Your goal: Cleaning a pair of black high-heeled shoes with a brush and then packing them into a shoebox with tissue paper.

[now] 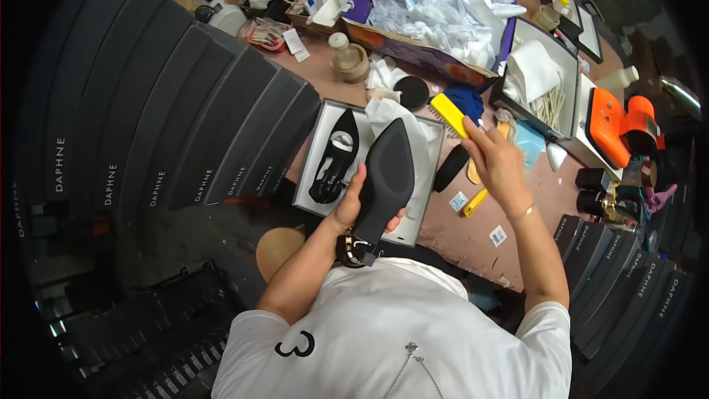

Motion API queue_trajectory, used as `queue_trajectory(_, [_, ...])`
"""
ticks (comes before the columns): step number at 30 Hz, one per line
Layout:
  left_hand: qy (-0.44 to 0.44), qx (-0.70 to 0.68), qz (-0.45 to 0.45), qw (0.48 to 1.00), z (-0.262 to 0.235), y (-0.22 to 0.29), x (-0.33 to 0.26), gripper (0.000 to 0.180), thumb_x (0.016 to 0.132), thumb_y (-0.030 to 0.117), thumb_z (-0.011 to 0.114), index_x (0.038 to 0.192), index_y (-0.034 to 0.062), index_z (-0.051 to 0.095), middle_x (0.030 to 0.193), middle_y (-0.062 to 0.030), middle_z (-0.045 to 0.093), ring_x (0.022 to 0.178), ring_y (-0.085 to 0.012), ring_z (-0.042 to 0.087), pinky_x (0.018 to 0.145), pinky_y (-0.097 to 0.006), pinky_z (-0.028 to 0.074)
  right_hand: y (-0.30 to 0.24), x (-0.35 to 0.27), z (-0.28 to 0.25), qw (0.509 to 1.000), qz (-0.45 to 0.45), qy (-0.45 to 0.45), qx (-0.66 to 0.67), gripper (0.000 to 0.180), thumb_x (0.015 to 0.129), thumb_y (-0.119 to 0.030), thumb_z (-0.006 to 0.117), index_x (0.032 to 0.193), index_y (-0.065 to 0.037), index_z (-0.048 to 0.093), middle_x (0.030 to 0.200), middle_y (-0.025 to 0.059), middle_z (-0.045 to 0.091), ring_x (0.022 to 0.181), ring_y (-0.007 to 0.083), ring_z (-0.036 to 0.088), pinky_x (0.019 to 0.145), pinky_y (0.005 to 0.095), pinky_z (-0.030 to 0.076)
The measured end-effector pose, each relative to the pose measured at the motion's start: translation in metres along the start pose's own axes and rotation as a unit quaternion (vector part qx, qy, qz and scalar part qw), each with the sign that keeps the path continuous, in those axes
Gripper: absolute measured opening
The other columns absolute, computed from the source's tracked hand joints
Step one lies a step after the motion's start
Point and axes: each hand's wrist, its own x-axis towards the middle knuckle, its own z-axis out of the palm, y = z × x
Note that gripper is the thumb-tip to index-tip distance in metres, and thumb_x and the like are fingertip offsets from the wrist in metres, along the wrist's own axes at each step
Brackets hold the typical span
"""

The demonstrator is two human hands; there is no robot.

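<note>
My left hand (350,205) is wrapped round a black pointed shoe (388,162), its sole turned up and its toe pointing away from me. The shoe's heel and a shiny buckle lie near my left wrist. My right hand (501,168) grips a yellow brush (449,114), bristles facing down and to the left, apart from the shoe. Below the held shoe stands an open shoe box (309,183) with white tissue paper (424,149). A second black shoe (337,155) lies in the box's left side, with white stuffing inside it.
Stacked dark shoe boxes (177,96) rise at the left, and more boxes (620,273) stand at the right. A carton (402,48) full of white plastic and paper sits at the back. Right of my box lie a yellow-handled tool (475,202) and a black oval pad (451,168).
</note>
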Motion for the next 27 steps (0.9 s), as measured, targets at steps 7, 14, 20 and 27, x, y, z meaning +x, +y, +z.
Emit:
queue_trajectory(7, [0.155, -0.107, 0.168, 0.968, -0.001, 0.068, 0.015, 0.087, 0.079, 0.083, 0.035, 0.095, 0.001, 0.057, 0.076, -0.0119, 0.059, 0.059, -0.0217, 0.059, 0.054, -0.032, 0.052, 0.008, -0.07, 0.046, 0.98, 0.182, -0.009, 0.075, 0.038, 0.085, -0.019, 0.068, 0.121, -0.01, 0.063, 0.069, 0.009, 0.051, 0.052, 0.0242, 0.053, 0.05, 0.035, 0.046])
queue_trajectory(14, [0.249, -0.032, 0.198, 0.947, 0.007, 0.06, 0.039, 0.084, 0.078, 0.084, 0.034, 0.086, 0.004, 0.058, 0.07, -0.0095, 0.058, 0.057, -0.0195, 0.059, 0.054, -0.03, 0.052, -0.044, -0.007, 0.023, 0.996, 0.039, 0.052, 0.069, 0.04, 0.08, -0.021, 0.072, 0.119, -0.014, 0.065, 0.071, 0.0039, 0.052, 0.056, 0.0196, 0.054, 0.049, 0.0312, 0.044])
queue_trajectory(20, [0.257, -0.07, 0.227, 0.937, 0.003, 0.07, 0.03, 0.08, 0.078, 0.084, 0.036, 0.079, 0.0064, 0.056, 0.066, -0.0084, 0.055, 0.055, -0.019, 0.057, 0.052, -0.029, 0.049, 0.002, -0.096, 0.036, 0.979, 0.203, -0.03, 0.013, 0.036, 0.083, -0.014, 0.069, 0.118, -0.008, 0.064, 0.074, 0.0106, 0.057, 0.062, 0.0244, 0.059, 0.055, 0.0328, 0.046])
queue_trajectory(27, [0.235, -0.07, 0.2, 0.949, 0.025, 0.047, 0.033, 0.078, 0.079, 0.078, 0.045, 0.1, 0.0036, 0.055, 0.087, -0.0125, 0.058, 0.073, -0.0206, 0.06, 0.063, -0.032, 0.054, 0.089, -0.088, 0.058, 0.896, 0.385, 0.198, 0.097, 0.03, 0.091, -0.013, 0.059, 0.118, -0.002, 0.062, 0.088, 0.0198, 0.065, 0.079, 0.0314, 0.063, 0.072, 0.0369, 0.049])
